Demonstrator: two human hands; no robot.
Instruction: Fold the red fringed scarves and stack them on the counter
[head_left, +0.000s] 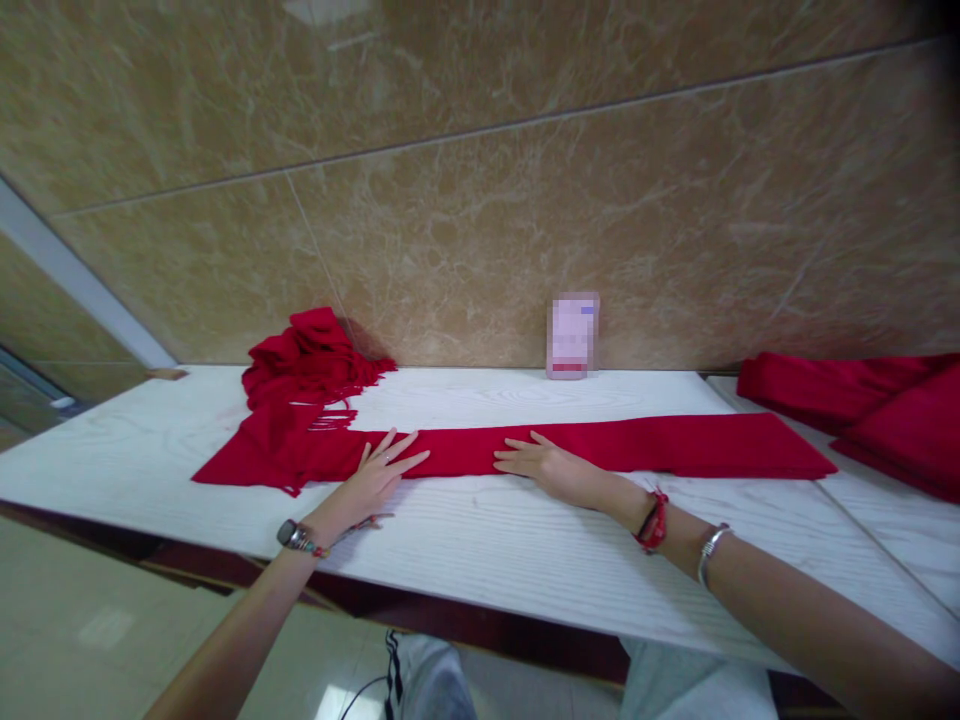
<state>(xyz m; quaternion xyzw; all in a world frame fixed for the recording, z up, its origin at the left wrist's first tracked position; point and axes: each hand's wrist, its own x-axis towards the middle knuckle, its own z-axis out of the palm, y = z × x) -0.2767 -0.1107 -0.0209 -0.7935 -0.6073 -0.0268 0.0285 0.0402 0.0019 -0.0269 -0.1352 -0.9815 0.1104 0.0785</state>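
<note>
A red scarf (pixel 465 452) lies along the white tabletop, folded into a long, narrow strip. Its right part is flat and straight-edged, while the left end spreads into a looser corner. My left hand (pixel 379 478) rests on the strip left of its middle, fingers spread and flat. On that wrist are a watch and a beaded bracelet. My right hand (pixel 551 468) lies on the strip a little farther right, fingers stretched out, palm down. A red cord bracelet and a silver bangle circle that arm. Neither hand grasps the cloth.
Behind the strip's left end sits a crumpled heap of red fringed cloth (pixel 304 355). More red cloth (pixel 885 400) lies folded at the right. A pink phone-like object (pixel 573 336), its face blurred, leans against the brown marbled wall (pixel 450 230). The white table (pixel 480 530) has a seam at the right.
</note>
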